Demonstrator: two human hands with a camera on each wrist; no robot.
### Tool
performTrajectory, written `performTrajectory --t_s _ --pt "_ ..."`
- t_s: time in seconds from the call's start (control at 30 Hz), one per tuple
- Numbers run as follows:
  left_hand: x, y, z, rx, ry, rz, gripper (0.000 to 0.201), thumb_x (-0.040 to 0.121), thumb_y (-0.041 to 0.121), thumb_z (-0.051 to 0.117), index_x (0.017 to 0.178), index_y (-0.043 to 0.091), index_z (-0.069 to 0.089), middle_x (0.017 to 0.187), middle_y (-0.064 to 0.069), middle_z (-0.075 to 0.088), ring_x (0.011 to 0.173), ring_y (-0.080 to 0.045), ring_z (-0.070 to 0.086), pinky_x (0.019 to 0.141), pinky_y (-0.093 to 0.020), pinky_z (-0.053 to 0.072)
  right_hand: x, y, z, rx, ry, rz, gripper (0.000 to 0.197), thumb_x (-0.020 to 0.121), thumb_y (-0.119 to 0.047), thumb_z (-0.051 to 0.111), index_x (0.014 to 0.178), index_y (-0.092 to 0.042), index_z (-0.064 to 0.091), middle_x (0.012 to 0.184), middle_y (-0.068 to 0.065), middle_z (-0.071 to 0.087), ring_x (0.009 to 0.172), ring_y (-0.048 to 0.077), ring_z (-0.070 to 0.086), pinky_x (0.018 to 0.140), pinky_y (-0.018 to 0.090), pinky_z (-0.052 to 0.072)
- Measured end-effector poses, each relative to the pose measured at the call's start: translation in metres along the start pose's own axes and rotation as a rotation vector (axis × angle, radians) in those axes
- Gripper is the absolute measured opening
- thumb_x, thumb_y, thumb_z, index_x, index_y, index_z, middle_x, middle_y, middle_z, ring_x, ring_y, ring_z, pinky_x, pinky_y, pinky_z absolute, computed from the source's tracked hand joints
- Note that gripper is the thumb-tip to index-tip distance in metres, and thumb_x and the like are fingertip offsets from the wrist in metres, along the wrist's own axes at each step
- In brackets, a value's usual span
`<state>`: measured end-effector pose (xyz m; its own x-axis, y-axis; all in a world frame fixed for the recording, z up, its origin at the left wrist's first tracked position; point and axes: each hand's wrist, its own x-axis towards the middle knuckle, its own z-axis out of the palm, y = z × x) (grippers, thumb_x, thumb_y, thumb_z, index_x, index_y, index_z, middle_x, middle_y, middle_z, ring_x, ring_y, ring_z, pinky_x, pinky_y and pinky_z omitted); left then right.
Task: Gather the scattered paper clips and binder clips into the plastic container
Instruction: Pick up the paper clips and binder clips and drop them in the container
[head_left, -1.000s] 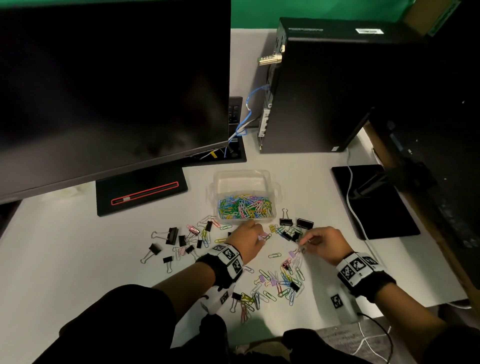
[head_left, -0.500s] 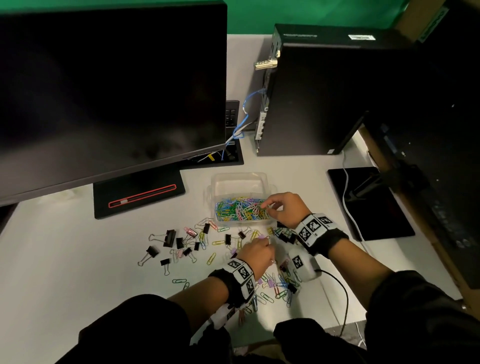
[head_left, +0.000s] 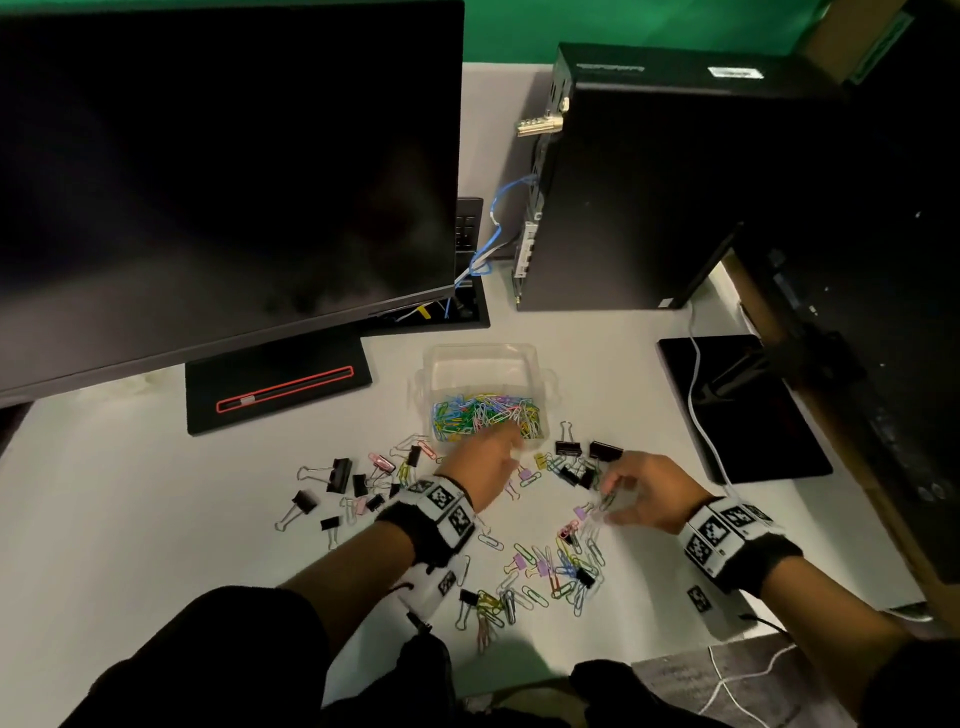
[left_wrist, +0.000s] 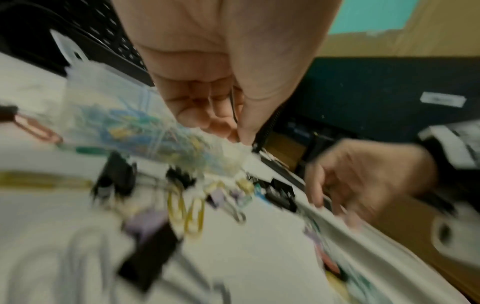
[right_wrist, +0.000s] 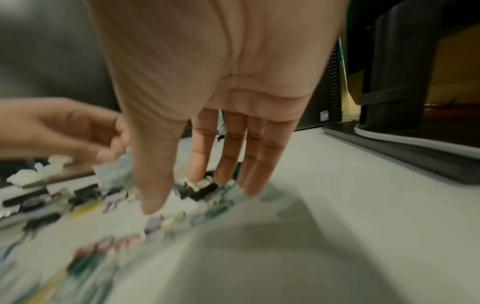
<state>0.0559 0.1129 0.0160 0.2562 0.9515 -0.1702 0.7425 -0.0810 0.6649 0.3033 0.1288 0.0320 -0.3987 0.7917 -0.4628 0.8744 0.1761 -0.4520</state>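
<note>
Hovering hands: left hand (head_left: 485, 462) by plastic container (head_left: 540, 366) | labels unreadable

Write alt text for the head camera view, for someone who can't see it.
Seen from above, a person's left hand reaches the near edge of a clear plastic container of colored paper clips, while the right hand hovers over scattered paper clips and black binder clips on a white desk.

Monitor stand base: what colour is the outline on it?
Red, a thin rounded-rectangle outline on the black monitor stand base. Clearest in the head view.
</note>
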Motion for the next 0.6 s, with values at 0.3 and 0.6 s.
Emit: performTrajectory --t_s 0.3,0.6 --pt "0.011 -0.021 -0.030 0.026 0.147 -0.097 0.014 0.090 0.018 0.054 0.101 0.010 0.058 0.090 -0.005 0.053 0.082 -0.022 0.054 0.078 -0.034 0.050 -0.018 0.021 0.049 0.054 0.001 -0.036 0.109 0.046 -0.052 0.084 0.137 -0.023 0.032 0.123 -0.008 0.035 0.115 0.009 0.037 0.105 0.023 0.031" --pt "-0.024 0.011 0.014 0.185 -0.410 0.072 0.048 0.078 0.037 0.069 0.117 0.015 0.053 0.111 -0.009 0.057 0.107 -0.020 0.048 0.087 -0.029 0.038 -0.014 0.016 0.069 0.192 0.146 -0.057 0.058 0.058 -0.032 0.085 0.111 -0.025 0.061 0.104 -0.010 0.051 0.083 0.008 0.054 0.070 0.005 0.037"
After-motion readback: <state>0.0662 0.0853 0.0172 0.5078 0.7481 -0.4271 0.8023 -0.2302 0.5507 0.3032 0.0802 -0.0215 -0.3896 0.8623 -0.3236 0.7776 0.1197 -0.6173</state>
